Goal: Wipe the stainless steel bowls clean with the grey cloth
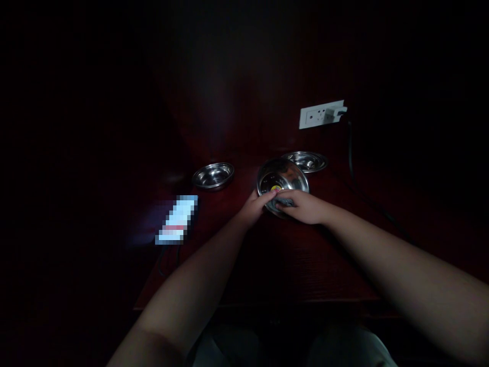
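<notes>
A small steel bowl (281,179) is tilted toward me on the dark red wooden table (305,255), with a yellow sticker inside it. My left hand (255,206) grips the bowl's near left rim. My right hand (305,206) is closed on a dark grey cloth (284,202), pressing it against the bowl's lower rim. The room is very dim.
Two more steel bowls rest on the table: one (213,175) at the left, another (305,161) behind the held bowl. A lit phone (177,220) lies at the left. A white wall socket (321,114) holds a plug with a black cable (353,168) trailing right.
</notes>
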`<action>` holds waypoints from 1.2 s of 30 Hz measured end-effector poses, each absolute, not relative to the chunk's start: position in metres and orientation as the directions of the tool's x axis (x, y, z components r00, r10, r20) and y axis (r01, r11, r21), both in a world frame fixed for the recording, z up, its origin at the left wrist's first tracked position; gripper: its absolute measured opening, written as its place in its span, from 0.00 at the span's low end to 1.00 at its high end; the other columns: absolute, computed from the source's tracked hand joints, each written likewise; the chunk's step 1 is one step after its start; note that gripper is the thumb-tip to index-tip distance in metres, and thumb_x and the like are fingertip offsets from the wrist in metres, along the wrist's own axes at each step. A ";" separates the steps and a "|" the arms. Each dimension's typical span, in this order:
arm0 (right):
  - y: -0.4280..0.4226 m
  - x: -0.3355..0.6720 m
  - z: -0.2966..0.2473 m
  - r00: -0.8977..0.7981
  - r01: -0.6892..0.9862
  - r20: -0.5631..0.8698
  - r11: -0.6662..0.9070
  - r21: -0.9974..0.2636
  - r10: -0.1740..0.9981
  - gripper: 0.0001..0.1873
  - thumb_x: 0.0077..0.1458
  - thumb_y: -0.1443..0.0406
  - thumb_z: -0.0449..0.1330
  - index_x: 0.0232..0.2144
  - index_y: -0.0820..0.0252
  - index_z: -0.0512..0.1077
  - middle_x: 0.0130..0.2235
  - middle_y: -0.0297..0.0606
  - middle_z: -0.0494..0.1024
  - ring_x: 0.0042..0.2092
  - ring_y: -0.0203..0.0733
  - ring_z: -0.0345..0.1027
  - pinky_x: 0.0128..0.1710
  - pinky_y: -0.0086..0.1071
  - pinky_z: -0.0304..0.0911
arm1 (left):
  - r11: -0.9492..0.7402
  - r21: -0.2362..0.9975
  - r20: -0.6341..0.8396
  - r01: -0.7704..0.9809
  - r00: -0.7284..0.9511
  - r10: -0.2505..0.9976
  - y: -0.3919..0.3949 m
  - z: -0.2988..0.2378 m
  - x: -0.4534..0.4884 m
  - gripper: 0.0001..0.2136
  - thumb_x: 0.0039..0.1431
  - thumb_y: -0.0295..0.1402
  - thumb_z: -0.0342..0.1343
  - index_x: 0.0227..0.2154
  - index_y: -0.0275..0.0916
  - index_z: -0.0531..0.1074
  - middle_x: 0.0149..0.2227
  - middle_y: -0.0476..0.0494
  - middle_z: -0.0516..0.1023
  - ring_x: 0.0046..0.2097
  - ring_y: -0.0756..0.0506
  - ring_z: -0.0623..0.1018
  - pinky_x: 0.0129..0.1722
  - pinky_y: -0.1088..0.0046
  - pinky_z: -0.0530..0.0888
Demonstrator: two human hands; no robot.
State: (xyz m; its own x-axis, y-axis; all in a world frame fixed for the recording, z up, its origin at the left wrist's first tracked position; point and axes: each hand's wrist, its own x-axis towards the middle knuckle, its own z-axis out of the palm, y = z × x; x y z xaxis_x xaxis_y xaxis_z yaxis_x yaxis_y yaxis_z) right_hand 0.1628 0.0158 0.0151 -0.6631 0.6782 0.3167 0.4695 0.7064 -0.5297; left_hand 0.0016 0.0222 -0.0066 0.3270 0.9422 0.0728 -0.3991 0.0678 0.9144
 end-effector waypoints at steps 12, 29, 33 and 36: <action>0.014 0.167 0.018 -0.534 0.700 0.173 0.547 -0.459 0.828 0.07 0.50 0.65 0.54 0.29 0.59 0.72 0.32 0.40 0.77 0.32 0.41 0.69 0.35 0.33 0.62 | 0.182 0.883 -0.017 -0.432 0.359 0.933 0.026 -0.007 0.001 0.21 0.50 0.38 0.59 0.46 0.33 0.70 0.43 0.38 0.78 0.49 0.40 0.74 0.54 0.60 0.65; 0.017 0.167 0.016 -0.561 0.657 0.155 0.552 -0.514 0.813 0.10 0.54 0.63 0.54 0.35 0.61 0.73 0.36 0.41 0.78 0.37 0.43 0.70 0.41 0.35 0.63 | 0.129 0.895 0.020 -0.428 0.328 0.945 0.025 -0.007 0.000 0.27 0.44 0.39 0.64 0.49 0.37 0.67 0.49 0.36 0.74 0.51 0.38 0.72 0.53 0.57 0.66; 0.017 0.168 0.017 -0.580 0.635 0.155 0.564 -0.528 0.799 0.11 0.54 0.63 0.54 0.37 0.61 0.73 0.38 0.41 0.78 0.38 0.43 0.71 0.41 0.35 0.63 | 0.072 0.927 0.062 -0.367 0.342 0.938 0.021 -0.006 -0.001 0.26 0.40 0.32 0.67 0.45 0.36 0.69 0.46 0.38 0.76 0.51 0.39 0.72 0.54 0.58 0.64; 0.016 0.167 0.018 -0.583 0.642 0.164 0.575 -0.507 0.796 0.12 0.55 0.63 0.53 0.39 0.60 0.73 0.39 0.41 0.78 0.39 0.43 0.71 0.42 0.35 0.63 | 0.073 0.924 0.067 -0.375 0.347 0.936 0.021 -0.007 -0.001 0.24 0.42 0.33 0.65 0.44 0.36 0.70 0.44 0.38 0.76 0.50 0.39 0.73 0.53 0.59 0.65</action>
